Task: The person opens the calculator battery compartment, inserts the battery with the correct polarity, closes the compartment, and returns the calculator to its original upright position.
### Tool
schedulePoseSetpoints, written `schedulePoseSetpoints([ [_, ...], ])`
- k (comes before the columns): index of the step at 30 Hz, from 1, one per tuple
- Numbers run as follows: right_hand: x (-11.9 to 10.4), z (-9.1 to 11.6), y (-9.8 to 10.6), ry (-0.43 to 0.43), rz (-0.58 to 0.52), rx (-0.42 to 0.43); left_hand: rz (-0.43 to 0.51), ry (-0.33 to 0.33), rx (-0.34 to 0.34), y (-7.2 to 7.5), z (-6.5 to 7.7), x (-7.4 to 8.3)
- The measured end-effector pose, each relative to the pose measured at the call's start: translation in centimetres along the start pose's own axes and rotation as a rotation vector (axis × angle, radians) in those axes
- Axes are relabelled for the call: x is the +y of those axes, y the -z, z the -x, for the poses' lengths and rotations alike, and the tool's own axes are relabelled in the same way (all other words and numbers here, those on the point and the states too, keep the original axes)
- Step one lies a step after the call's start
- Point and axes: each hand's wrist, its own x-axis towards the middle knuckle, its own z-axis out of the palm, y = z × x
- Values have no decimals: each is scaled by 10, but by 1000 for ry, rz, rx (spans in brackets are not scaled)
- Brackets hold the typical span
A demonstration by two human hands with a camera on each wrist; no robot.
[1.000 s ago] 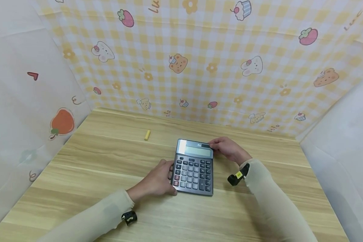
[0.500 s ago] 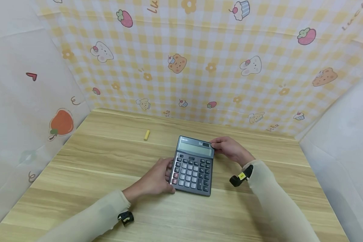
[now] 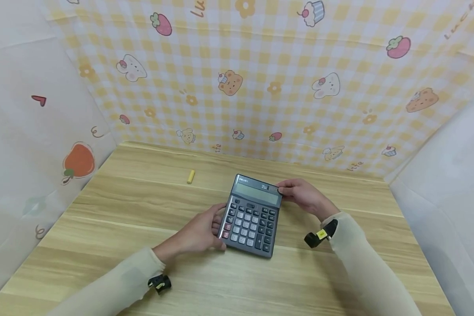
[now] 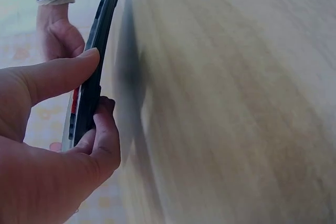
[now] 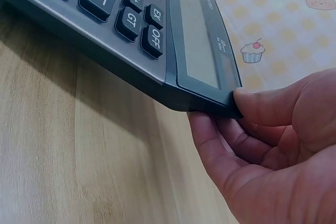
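Observation:
A dark grey calculator with a blank display is held between both hands, face up and turned slightly clockwise in the head view. My left hand grips its lower left edge, thumb on top and fingers underneath, as the left wrist view shows. My right hand pinches the upper right corner by the display; in the right wrist view the thumb lies at the corner and the fingers curl below. The calculator is lifted off the table, with its shadow beneath it.
A small yellow cylinder lies on the wooden table, left of and behind the calculator. A yellow checked cloth with cartoon prints hangs at the back, and pale cloths stand at both sides. Each wrist wears a black camera mount.
The calculator has turned clockwise in the head view, its top moving right and its bottom left. The left hand has shifted slightly left and the right hand slightly right, both keeping their grip.

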Motion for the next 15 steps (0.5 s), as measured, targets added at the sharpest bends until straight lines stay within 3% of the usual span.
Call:
schedulePoseSetpoints([
  [15, -1, 18, 6, 53, -19, -37, 13, 34, -20, 13, 2, 2],
])
